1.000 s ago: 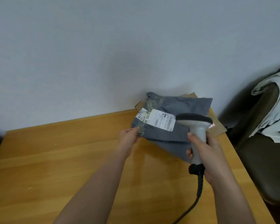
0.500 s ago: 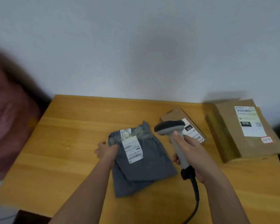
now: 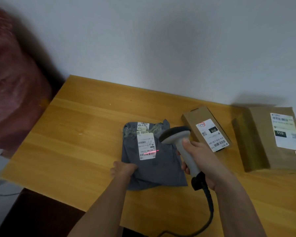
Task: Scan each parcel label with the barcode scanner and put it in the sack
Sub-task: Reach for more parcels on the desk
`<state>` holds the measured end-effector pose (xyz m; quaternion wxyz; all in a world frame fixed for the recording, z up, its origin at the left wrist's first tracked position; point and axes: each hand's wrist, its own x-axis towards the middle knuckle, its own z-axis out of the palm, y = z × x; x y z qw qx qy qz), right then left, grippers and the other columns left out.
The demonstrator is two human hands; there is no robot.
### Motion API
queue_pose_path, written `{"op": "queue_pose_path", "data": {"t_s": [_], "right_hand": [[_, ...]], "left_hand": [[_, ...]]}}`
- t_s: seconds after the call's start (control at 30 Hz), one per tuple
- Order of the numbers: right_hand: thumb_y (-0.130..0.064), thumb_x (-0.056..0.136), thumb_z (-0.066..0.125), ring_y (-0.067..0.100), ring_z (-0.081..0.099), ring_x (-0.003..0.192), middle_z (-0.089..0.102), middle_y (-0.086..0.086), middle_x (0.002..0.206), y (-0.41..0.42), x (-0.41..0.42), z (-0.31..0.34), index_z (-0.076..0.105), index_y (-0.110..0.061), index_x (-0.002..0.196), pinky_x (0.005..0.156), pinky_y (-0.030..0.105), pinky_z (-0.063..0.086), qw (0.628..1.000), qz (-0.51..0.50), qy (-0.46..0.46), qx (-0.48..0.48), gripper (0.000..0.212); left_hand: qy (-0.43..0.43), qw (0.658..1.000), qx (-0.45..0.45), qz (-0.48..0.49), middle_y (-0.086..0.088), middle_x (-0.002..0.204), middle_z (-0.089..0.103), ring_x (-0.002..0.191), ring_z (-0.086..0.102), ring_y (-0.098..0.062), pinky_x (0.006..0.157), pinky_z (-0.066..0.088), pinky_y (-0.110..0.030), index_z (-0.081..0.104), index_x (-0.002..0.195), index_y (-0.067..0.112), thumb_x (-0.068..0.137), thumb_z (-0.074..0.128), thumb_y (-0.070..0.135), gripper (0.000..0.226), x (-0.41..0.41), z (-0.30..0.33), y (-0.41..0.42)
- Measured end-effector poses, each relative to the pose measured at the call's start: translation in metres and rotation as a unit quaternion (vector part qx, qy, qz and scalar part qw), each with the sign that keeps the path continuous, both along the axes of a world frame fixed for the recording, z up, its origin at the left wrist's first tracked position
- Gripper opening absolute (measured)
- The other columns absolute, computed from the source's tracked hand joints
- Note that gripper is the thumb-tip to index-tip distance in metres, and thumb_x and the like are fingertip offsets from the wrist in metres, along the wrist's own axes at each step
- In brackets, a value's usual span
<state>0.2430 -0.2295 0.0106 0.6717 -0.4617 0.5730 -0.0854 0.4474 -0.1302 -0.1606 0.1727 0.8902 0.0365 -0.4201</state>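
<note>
Laser light now lies across the label (image 3: 146,145), a red line over the lower barcode, where half a second ago we saw no beam on it. We take that to mean the scan of this parcel is in hand, though nothing here tells us whether the read has registered.

The grey mailer (image 3: 161,166) rests flat on the table (image 3: 85,127), label up; a second ago it was propped at the far edge against the wall, and since then it has been brought nearer and laid down. Our left hand (image 3: 122,169) pinches the mailer's near left edge, fingers curled onto it, holding it steady. Our right hand (image 3: 201,164) is wrapped round the handle of the scanner (image 3: 181,144), whose head points down and left at the label, just above the mailer; its cable runs off toward the near edge.

Two more parcels wait to the right: a small box (image 3: 195,115) just beyond the scanner head and a large box (image 3: 258,139) at the table's right end, both with labels facing up. We judge those still to be scanned.

The reddish shape at the left (image 3: 12,82) is too blurred for us to say whether it is the sack, so where the mailer should go next we cannot tell.
</note>
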Motion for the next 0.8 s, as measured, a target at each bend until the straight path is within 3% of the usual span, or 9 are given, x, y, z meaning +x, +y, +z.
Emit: {"op": "queue_pose_path", "data": {"t_s": [0.23, 0.33, 0.47, 0.63, 0.8], "right_hand": [[-0.043, 0.103, 0.047, 0.017, 0.06, 0.055, 0.067, 0.01, 0.097, -0.002, -0.002, 0.012, 0.064, -0.009, 0.107, 0.057, 0.033, 0.047, 1.0, -0.007, -0.028, 0.009, 0.039], [-0.043, 0.103, 0.047, 0.018, 0.059, 0.056, 0.066, 0.014, 0.098, -0.002, -0.005, 0.018, 0.064, -0.008, 0.106, 0.057, 0.033, 0.047, 0.999, -0.019, -0.036, 0.015, 0.039], [-0.041, 0.103, 0.047, 0.019, 0.058, 0.055, 0.065, 0.013, 0.096, -0.002, -0.009, 0.025, 0.063, -0.009, 0.105, 0.058, 0.034, 0.046, 0.999, -0.027, -0.037, 0.005, 0.036], [-0.04, 0.104, 0.046, 0.018, 0.057, 0.054, 0.064, 0.011, 0.094, -0.002, -0.014, 0.035, 0.063, -0.008, 0.104, 0.057, 0.033, 0.047, 0.999, -0.015, -0.026, -0.014, 0.036], [-0.041, 0.104, 0.045, 0.02, 0.057, 0.057, 0.064, 0.011, 0.095, 0.0, -0.017, 0.045, 0.063, -0.008, 0.104, 0.063, 0.037, 0.047, 0.999, 0.001, -0.023, -0.022, 0.037]], "left_hand": [[0.0, 1.0, -0.025, 0.01, -0.021, 0.133, 0.051, 0.125, 0.048, -0.038, 0.094, 0.047, -0.039, 0.036, 0.135, 0.002, 0.059, 0.093, 0.029, 0.099, 0.003, -0.007, 0.002], [0.028, 0.996, -0.068, 0.05, -0.022, 0.125, 0.057, 0.12, 0.053, -0.038, 0.097, 0.049, -0.049, 0.037, 0.133, -0.004, 0.056, 0.094, 0.015, 0.097, -0.002, -0.012, 0.001], [0.05, 0.995, -0.076, 0.048, -0.022, 0.112, 0.065, 0.101, 0.064, -0.036, 0.088, 0.054, -0.044, 0.059, 0.118, -0.007, 0.065, 0.089, 0.008, 0.064, -0.007, -0.016, 0.0], [0.048, 0.994, -0.093, 0.022, -0.024, 0.112, 0.067, 0.099, 0.065, -0.037, 0.088, 0.055, -0.045, 0.064, 0.108, -0.011, 0.077, 0.075, 0.0, 0.034, -0.012, -0.018, -0.003], [0.059, 0.991, -0.115, 0.025, -0.023, 0.115, 0.065, 0.102, 0.063, -0.038, 0.085, 0.054, -0.042, 0.062, 0.112, -0.01, 0.082, 0.065, -0.004, 0.03, -0.016, -0.014, -0.005]]}}
